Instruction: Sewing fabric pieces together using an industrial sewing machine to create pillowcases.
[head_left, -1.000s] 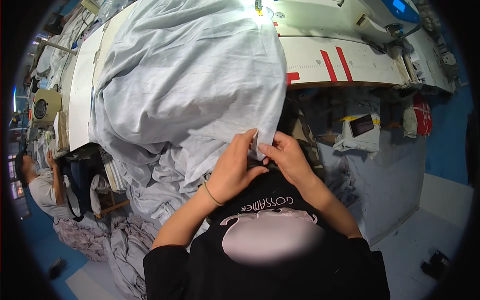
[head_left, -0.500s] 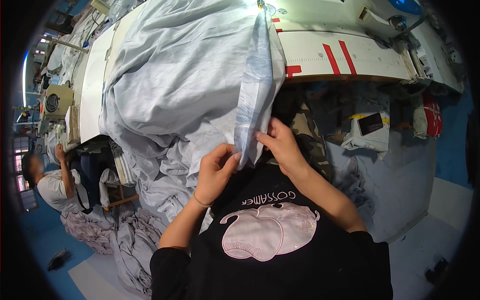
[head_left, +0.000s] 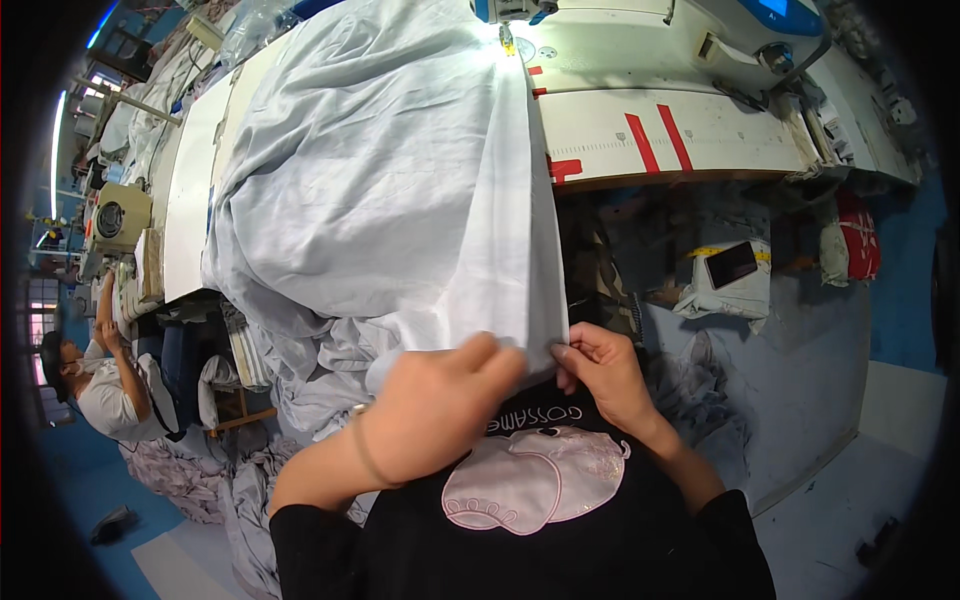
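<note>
Now, cloth (head_left: 400, 200): long edge runs from both grips, low centre, up to the sewing machine (head_left: 510, 10).
Left hand (head_left: 440, 410): pinching the hem.
Right hand (head_left: 600, 370): pinching it too, beside.

A garment sewing workshop: a long white work table (head_left: 700, 135) marked with red tape strips carries an industrial sewing machine (head_left: 510, 10), heaps of pale grey-blue fabric (head_left: 380, 200) spill over it to the blue floor (head_left: 900, 300), and another seated person (head_left: 100, 385) works at a neighbouring cream-coloured machine (head_left: 118, 218)
</note>
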